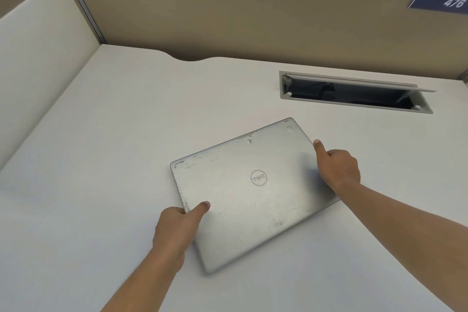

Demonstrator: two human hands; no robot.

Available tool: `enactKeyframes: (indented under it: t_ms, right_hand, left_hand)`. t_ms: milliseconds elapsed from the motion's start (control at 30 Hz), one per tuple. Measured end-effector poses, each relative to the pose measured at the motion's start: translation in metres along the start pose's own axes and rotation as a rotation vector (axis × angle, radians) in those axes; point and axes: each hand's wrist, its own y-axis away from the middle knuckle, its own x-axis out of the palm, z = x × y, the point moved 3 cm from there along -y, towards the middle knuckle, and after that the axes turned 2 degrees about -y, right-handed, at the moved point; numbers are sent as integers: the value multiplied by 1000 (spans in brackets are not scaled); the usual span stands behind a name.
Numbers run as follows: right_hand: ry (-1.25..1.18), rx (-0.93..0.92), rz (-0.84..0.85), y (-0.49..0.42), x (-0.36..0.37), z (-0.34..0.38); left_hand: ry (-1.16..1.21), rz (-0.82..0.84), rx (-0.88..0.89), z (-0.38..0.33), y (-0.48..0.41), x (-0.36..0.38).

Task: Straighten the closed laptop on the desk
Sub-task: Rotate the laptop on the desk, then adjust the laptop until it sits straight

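A closed silver laptop (253, 192) with a round logo and scuffed lid lies flat on the white desk (114, 134), skewed so its far edge rises to the right. My left hand (177, 225) grips its left edge, thumb on the lid and fingers hidden under the side. My right hand (339, 170) holds the right edge, thumb lying along the lid's rim near the far right corner, fingers curled around the side.
An open cable hatch (354, 92) with a raised flap is sunk into the desk behind the laptop at the right. Beige partition walls (228, 15) close the back; a cream side panel (38, 58) stands at the left. A number plate (443, 1) hangs upper right.
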Motion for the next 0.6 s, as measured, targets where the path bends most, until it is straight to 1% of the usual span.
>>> enactKeyframes:
  t_ms: [167,333,400,500,533,600]
  right_hand:
    - [-54,-24,-18,5,4,3]
    - [91,-51,14,13,10,0]
    - [149,-87,38,19,9,-1]
    - [107,-159,93,31,5,-7]
    - [51,-178,100,36,2,-11]
    - [-64,-229,93,48,-4,-19]
  left_hand:
    - [-33,-30,-16,-1,-2,1]
    - [-75,-19,-35,-2,3,13]
    - [-147,-45,-20,0,7,15]
    - [-273,-95,84,4,10,14]
    - [-325,-132,151,6,11,12]
    - [-512,-260,330,11,11,5]
